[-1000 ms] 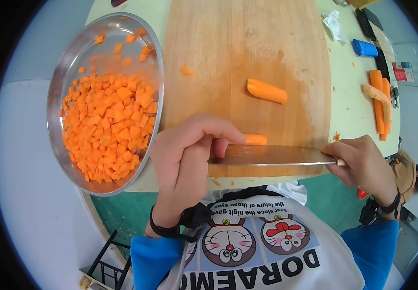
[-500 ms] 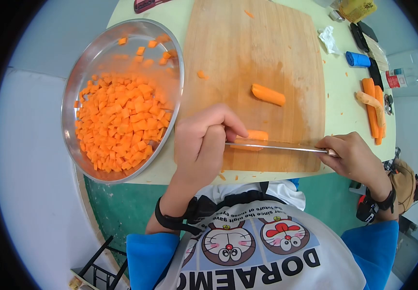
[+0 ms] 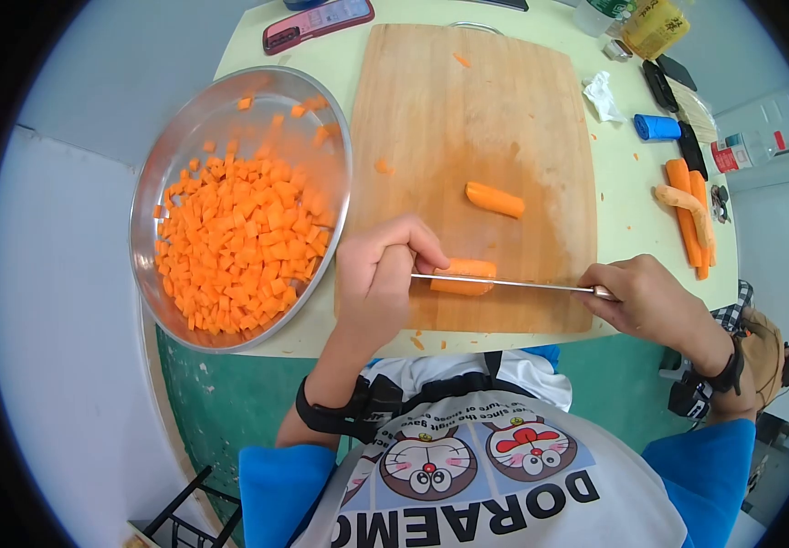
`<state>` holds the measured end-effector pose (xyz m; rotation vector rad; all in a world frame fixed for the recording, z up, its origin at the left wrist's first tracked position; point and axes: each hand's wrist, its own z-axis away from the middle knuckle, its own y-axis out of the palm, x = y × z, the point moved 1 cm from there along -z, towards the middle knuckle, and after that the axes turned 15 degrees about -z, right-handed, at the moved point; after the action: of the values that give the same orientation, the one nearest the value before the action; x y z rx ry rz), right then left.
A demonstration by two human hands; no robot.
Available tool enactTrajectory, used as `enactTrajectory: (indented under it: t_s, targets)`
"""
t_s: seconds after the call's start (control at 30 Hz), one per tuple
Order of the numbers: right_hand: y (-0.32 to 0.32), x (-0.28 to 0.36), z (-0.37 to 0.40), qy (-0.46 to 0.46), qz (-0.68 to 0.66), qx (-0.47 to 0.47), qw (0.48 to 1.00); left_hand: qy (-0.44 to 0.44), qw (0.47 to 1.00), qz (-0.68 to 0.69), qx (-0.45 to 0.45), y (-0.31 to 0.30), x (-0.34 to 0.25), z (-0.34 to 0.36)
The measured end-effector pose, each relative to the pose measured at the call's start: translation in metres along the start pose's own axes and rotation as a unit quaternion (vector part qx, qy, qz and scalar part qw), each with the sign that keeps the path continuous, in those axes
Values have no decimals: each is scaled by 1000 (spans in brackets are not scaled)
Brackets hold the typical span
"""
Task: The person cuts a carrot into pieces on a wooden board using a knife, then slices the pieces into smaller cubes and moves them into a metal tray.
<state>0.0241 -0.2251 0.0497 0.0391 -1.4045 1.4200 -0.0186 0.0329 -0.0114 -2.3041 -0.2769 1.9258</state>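
My right hand (image 3: pixel 641 297) is wrapped round the handle of a knife (image 3: pixel 531 285), whose thin blade reaches left across a cut carrot piece (image 3: pixel 469 270). At the blade's far end, my left hand (image 3: pixel 383 269) is closed, its bent fingertips against the left end of that piece; the thumb side hides part of the grip. Blade and piece are above the near part of a wooden cutting board (image 3: pixel 431 100). Farther up the board lies another peeled carrot length (image 3: pixel 495 200), apart from both hands.
Left of the board, a round metal tray (image 3: pixel 143 210) holds a heap of diced carrot (image 3: pixel 230 247). Whole carrots (image 3: pixel 687 228), a blue roll (image 3: pixel 657 127), crumpled tissue (image 3: pixel 603 97) and bottles (image 3: pixel 659 27) stand or lie at right. A phone (image 3: pixel 321 25) lies at the back left.
The view has shifted, bringing the whole phone into sight. My left fingertips have drawn back leftward along the carrot piece, and the blade now crosses nearer its middle. Both hands keep their grip.
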Motion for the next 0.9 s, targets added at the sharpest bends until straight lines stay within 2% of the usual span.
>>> enactTrajectory:
  t_s: [0.3, 0.67, 0.9]
  targets:
    - [4, -6, 0, -6, 6, -5, 1000, -9, 1000, -5, -7, 1, -1, 1]
    - [1, 3, -3, 9, 42, 5, 999, 23, 999, 41, 1, -2, 9, -1]
    - [8, 3, 1, -10, 33, -36, 999, 33, 999, 19, -2, -1, 8, 4]
